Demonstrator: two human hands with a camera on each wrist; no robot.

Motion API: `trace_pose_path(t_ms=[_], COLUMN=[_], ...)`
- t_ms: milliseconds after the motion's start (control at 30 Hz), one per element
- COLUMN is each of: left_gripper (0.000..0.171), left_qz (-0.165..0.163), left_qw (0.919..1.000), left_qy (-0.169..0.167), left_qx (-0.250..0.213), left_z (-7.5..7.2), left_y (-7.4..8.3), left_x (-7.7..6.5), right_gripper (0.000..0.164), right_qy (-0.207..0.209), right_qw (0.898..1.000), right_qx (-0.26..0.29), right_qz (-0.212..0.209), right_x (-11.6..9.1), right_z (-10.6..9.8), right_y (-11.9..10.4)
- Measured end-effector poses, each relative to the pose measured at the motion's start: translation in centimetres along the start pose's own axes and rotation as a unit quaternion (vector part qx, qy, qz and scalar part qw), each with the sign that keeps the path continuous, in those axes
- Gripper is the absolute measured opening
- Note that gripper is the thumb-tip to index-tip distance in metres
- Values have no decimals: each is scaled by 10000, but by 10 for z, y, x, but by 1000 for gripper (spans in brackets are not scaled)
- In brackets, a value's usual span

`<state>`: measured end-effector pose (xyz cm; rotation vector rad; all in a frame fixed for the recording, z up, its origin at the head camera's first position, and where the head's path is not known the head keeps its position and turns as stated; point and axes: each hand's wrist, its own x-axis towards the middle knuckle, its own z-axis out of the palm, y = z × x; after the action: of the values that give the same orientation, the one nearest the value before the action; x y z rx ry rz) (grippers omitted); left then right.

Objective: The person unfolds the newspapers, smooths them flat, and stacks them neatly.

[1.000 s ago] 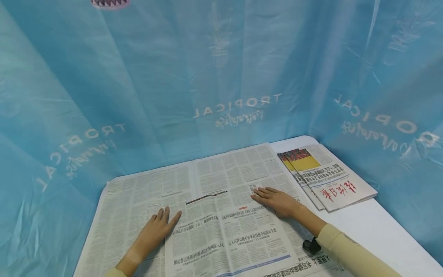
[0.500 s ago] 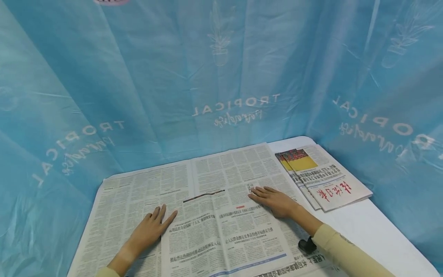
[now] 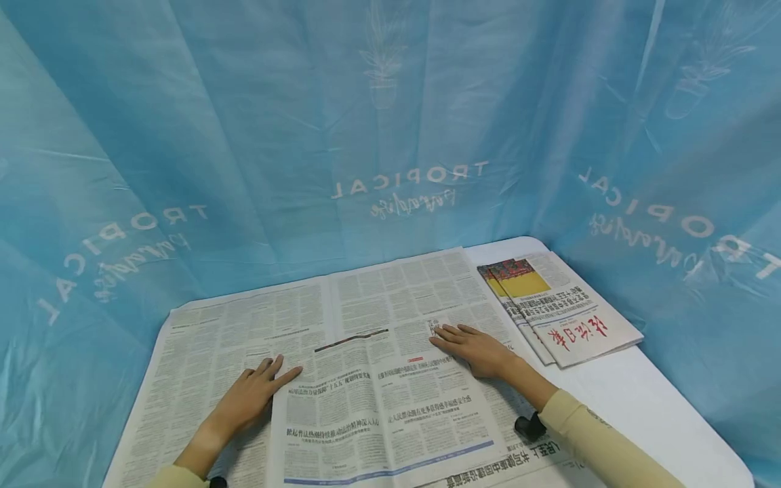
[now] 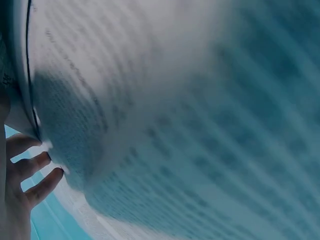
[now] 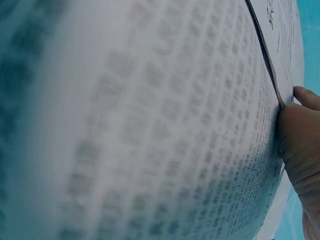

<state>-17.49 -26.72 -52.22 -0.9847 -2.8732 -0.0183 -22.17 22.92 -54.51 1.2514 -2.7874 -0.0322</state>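
Note:
A folded newspaper sheet [image 3: 378, 427] with a centre crease lies on larger spread newspaper pages [image 3: 256, 325]. My left hand [image 3: 250, 395] rests at its left edge, fingers spread and fairly straight, thumb pointing toward the sheet. In the left wrist view, the fingertips of the left hand [image 4: 30, 182] touch the paper. Across the sheet's upper right lies my right hand [image 3: 478, 351], palm down with extended fingers. The right wrist view has the right hand [image 5: 302, 137] at the paper's edge, partly cut off. Close, blurred print fills most of both wrist views.
Folded newspapers [image 3: 579, 325] with red characters are stacked at the right on the white table [image 3: 659, 413]. Blue curtains [image 3: 378, 135] with white lettering stand behind and at both sides. A small black device [image 3: 529, 427] sits by the right wrist.
The head view has shifted slightly, so the whole scene sits a little further left and up. Both hands keep nearly the same places on the newspaper.

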Motion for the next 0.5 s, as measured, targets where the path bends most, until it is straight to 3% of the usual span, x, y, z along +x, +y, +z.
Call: trace_pose_path(t_ms=[200, 367, 433, 500], left_gripper=[46, 51, 50, 43], left_qz=[-377, -802, -700, -326], left_qw=[9968, 9815, 9738, 9702], left_qy=[-14, -180, -11, 371], left_qx=[-708, -1727, -2163, -2373], left_z=[-4, -5, -7, -7], left_y=[-1, -1, 1, 1], left_x=[5, 12, 13, 13], right_gripper=[64, 63, 62, 63], right_qy=[244, 409, 591, 773], right_qw=[9995, 9987, 9979, 9966], right_qx=[163, 292, 251, 271], right_qz=[-80, 33, -5, -57], right_x=[-2, -8, -9, -10], right_z=[2, 6, 8, 10], right_y=[0, -2, -4, -5])
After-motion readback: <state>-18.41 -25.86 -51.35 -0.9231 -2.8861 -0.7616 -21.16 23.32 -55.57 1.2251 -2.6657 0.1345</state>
